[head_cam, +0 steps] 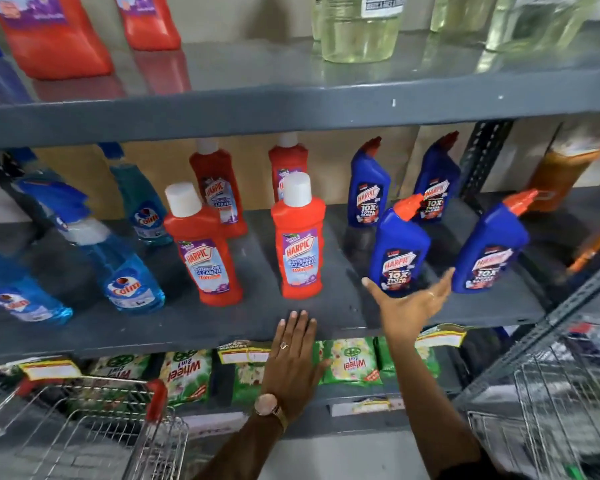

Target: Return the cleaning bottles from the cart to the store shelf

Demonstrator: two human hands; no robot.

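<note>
Left hand [291, 362]: flat on the shelf [222, 327] edge, fingers straight, grasping nothing.
Right hand [409, 303]: spread loose (palm up), touching the blue bottle [399, 247].

Grey shelf [187, 327], red white-capped bottles [300, 237], blue orange-capped bottles [399, 247], pale blue spray bottles [125, 268].

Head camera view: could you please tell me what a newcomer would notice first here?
Probably the open right hand at the base of a blue plastic Harpic bottle with an orange cap on the grey metal middle shelf. Next, the left hand lies flat on that shelf's front edge, below two red white-capped Harpic bottles.
</note>
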